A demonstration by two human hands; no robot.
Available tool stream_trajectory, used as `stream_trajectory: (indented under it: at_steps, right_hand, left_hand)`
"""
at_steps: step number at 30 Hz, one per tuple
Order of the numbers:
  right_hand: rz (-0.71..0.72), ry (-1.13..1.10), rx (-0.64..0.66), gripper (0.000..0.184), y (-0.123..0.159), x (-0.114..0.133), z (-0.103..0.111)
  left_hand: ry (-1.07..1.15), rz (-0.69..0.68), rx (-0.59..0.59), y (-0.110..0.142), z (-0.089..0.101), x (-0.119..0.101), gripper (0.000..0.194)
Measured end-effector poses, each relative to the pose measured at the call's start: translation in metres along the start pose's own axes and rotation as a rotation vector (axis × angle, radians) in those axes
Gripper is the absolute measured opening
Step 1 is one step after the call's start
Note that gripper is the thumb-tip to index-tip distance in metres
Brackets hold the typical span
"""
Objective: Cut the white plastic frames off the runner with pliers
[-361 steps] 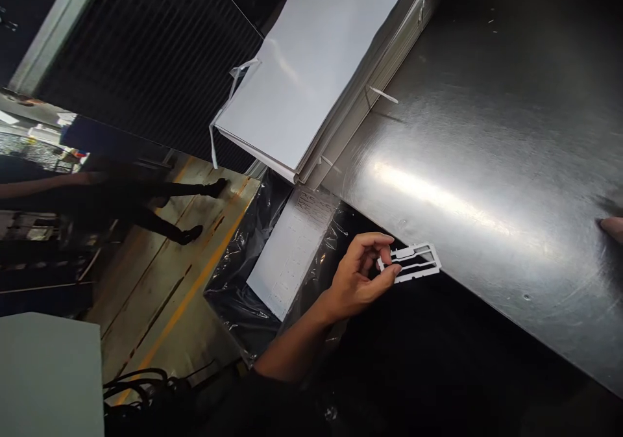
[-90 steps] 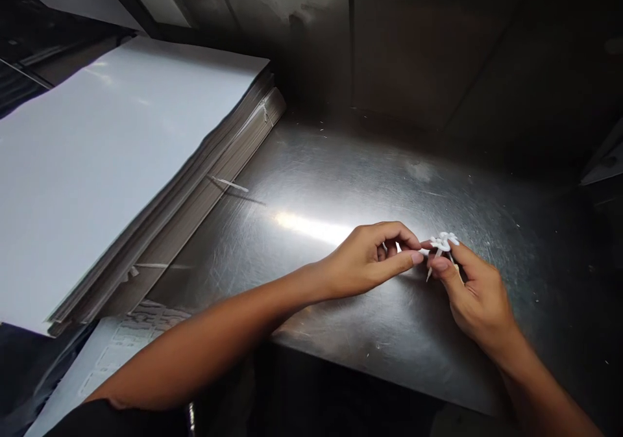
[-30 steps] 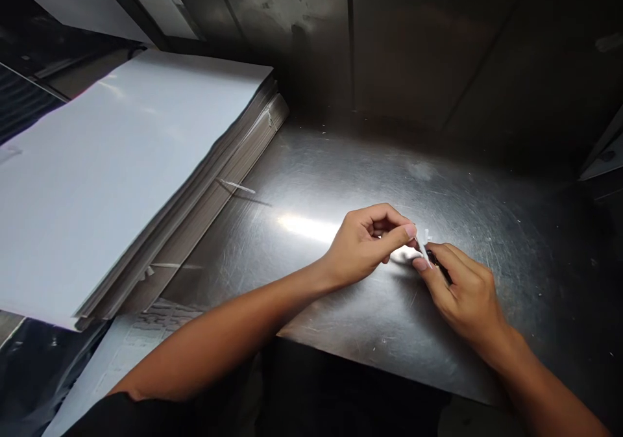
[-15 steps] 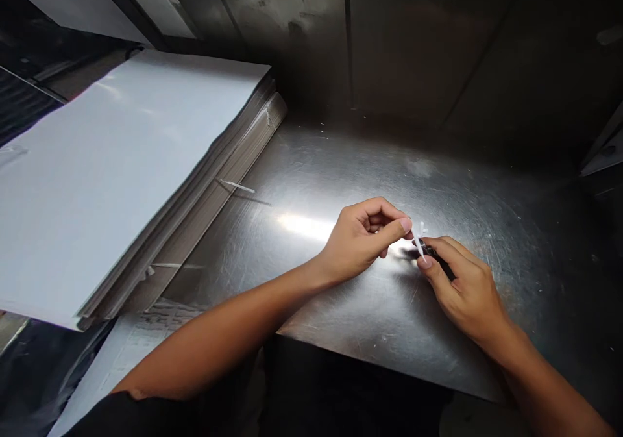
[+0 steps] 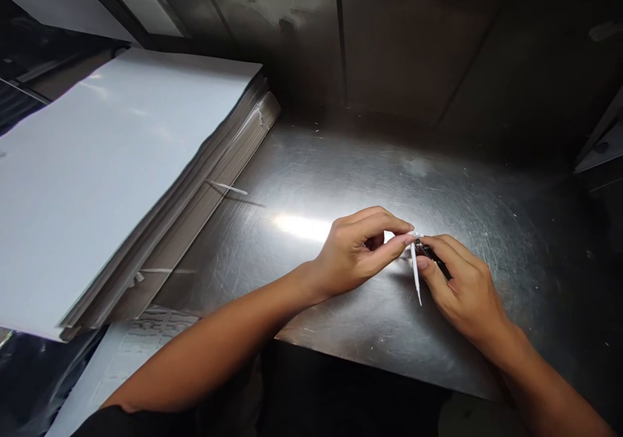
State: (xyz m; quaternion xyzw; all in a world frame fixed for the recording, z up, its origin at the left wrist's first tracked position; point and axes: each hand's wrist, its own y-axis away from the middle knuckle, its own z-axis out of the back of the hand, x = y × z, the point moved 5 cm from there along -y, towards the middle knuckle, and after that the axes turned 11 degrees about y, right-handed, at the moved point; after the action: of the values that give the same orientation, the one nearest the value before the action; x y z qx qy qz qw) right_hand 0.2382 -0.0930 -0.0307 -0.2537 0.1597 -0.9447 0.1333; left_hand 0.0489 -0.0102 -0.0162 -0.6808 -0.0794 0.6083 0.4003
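Both my hands meet over the steel table (image 5: 341,164). My left hand (image 5: 357,252) is closed in a pinch on the top of a thin white plastic strip (image 5: 416,274) that hangs down between the hands. My right hand (image 5: 462,291) is closed too. It grips the same strip, with a small dark thing I cannot make out (image 5: 431,254) showing under its fingers. Thumbs and forefingers of both hands touch at the strip's upper end.
A thick stack of white sheets (image 5: 111,158) lies on the left of the table, with small white tabs sticking out of its side. A white punched-out sheet (image 5: 121,365) sits in a black-lined bin below the table's front left. A steel wall stands behind.
A crumpled white piece was between my fingertips three seconds ago; now a long thin strip hangs down from the pinch. Both hands have stayed together over the same spot.
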Motion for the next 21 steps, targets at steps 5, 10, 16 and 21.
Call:
stream_trajectory:
  at_steps: [5, 10, 16, 21]
  right_hand:
    - [-0.009, 0.01, 0.023, 0.031, 0.002, -0.002, -0.001]
    - [-0.024, 0.01, 0.026, 0.027, 0.005, -0.004, -0.003]
    - [-0.042, -0.018, 0.021, 0.025, 0.006, -0.004, -0.003]
    - [-0.052, -0.09, 0.017, 0.017, 0.005, -0.007, -0.003]
  left_hand:
    - [0.002, 0.043, -0.002, 0.001, 0.0, 0.0, 0.004]
    - [0.186, 0.352, -0.073, 0.0, 0.001, 0.009, 0.007]
    - [0.478, 0.696, -0.131, 0.003, -0.003, 0.026, 0.028]
    - [0.589, 0.757, -0.121, 0.002, -0.004, 0.03, 0.028]
